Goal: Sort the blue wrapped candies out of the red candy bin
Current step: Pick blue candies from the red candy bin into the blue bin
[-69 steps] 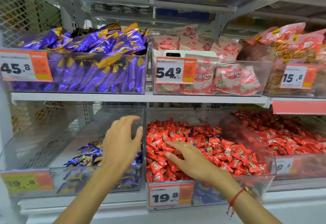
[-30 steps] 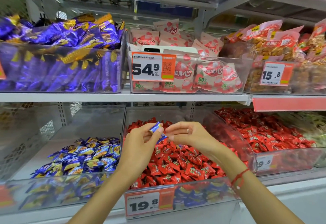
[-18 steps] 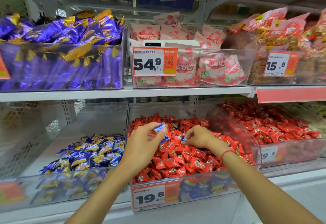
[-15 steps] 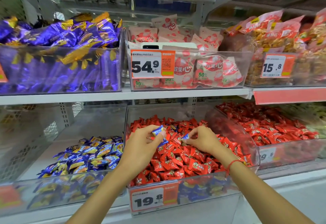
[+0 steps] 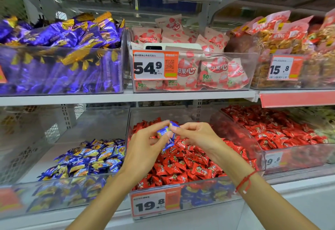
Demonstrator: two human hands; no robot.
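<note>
A clear bin point(image 5: 257, 159) on the lower shelf holds a heap of red wrapped candies point(image 5: 184, 168). Above that heap my left hand point(image 5: 145, 151) grips a small bunch of blue wrapped candies point(image 5: 167, 135). My right hand point(image 5: 197, 137) meets it from the right and pinches one of those blue candies at its top. Blue wrappers also show through the bin's front wall point(image 5: 204, 193), under the red ones. To the left, a second clear bin point(image 5: 21, 197) carries a pile of blue and yellow wrapped candies point(image 5: 88, 157).
Another bin of red candies point(image 5: 282, 130) stands at the right. The upper shelf point(image 5: 126, 98) overhangs the bins and bears purple wrapped sweets point(image 5: 61, 54), pink packs point(image 5: 208, 70) and snack bags point(image 5: 293, 48). An orange price tag point(image 5: 154, 204) hangs on the red bin's front.
My right hand has come up from the red heap with a blue candy and joined my left hand, which has risen slightly. The bunch in my left hand looks larger.
</note>
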